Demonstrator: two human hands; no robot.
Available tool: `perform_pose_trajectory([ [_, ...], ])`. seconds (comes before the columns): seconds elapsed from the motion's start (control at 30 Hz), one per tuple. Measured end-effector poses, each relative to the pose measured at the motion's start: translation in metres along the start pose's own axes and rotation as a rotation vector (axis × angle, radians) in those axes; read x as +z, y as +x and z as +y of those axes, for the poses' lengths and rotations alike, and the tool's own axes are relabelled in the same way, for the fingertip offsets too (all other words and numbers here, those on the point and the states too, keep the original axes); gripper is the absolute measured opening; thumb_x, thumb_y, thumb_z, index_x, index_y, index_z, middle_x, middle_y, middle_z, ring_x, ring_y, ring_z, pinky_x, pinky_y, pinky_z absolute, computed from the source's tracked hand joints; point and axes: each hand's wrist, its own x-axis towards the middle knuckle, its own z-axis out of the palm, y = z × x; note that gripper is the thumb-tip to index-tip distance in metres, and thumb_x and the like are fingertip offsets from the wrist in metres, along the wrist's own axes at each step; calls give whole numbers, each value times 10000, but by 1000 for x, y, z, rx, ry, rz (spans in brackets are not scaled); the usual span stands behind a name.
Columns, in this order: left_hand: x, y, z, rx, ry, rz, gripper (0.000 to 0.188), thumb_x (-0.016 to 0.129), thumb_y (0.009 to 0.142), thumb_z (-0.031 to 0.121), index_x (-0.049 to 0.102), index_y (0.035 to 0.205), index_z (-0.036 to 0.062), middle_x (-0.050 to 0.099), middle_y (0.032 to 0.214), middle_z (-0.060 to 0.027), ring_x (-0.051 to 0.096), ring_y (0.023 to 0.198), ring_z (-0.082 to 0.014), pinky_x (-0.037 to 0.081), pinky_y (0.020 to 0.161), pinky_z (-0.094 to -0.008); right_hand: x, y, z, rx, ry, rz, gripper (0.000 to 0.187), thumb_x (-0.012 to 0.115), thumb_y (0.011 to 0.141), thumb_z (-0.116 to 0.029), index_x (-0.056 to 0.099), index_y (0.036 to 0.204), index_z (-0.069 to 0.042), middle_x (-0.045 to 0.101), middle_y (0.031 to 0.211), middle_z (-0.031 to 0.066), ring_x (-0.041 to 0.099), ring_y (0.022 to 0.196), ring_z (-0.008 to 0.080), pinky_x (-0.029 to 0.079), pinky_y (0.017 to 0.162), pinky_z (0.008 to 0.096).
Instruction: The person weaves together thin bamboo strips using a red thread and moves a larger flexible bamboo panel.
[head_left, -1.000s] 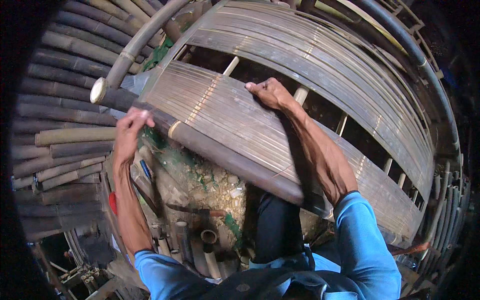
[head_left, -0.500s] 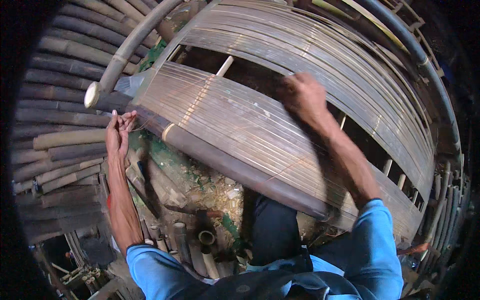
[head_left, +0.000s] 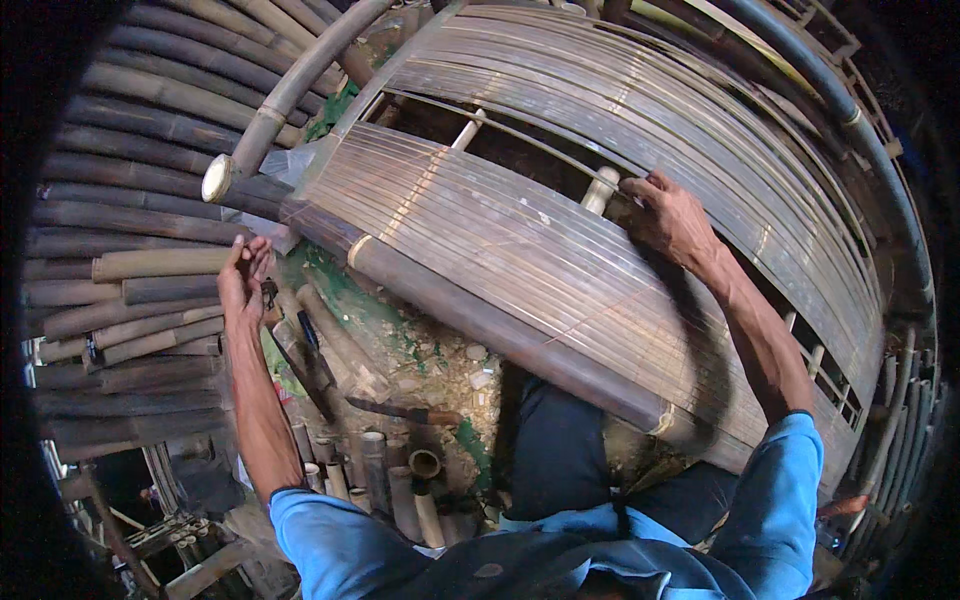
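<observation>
A slatted bamboo panel (head_left: 500, 245) is spread from the upper centre of the frame to the right, edged below by a dark bamboo rail (head_left: 450, 299). In its long gap, pale crossbars (head_left: 600, 190) are exposed. At the near edge of the upper slats, right of centre, a thin strip (head_left: 510, 131) is pinched at its end between the thumb and fingers of the right hand (head_left: 675, 220). The left hand (head_left: 245, 280) is raised at centre left, beside the rail's end, its fingers loosely parted; whether anything fine is held there cannot be told. At lower centre, short bamboo tubes (head_left: 375, 465) are clustered; the round mouth of one open-ended tube (head_left: 425, 477) is turned upward, its inside too dark for contents to be made out. Pale plastic (head_left: 285, 165), bag or sheet, is seen at upper left near the panel's corner. Above the tubes, a knife (head_left: 400, 411) is laid among wood chips (head_left: 470, 375). Bamboo poles (head_left: 140, 165) are stacked at the left.
</observation>
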Motion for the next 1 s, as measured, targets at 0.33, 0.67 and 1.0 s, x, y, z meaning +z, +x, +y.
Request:
perform_pose_trajectory([
  [0.33,36,-1,43,128,-353,-120,238,596,1028,231,574,874,51,674,1035,-126,565,796,-194,501,776,-342,22,-23,-1,-39,148,144,293,682,913,-138,697,1190,-43,588,765,202,605,678,386,473,596,457],
  [0.67,157,7,-31,147,545,-121,283,644,992,296,726,969,26,648,819,-2,464,654,-58,385,576,-234,26,-12,-4,572,212,135,412,650,941,-482,796,985,-100,730,893,180,691,711,346,534,666,432],
  [1.0,219,3,-113,487,787,3,324,651,963,281,689,867,-25,647,766,-103,567,732,-173,455,723,-321,22,-38,-27,414,307,244,225,757,877,-311,807,917,-95,734,813,128,675,655,249,521,622,364],
])
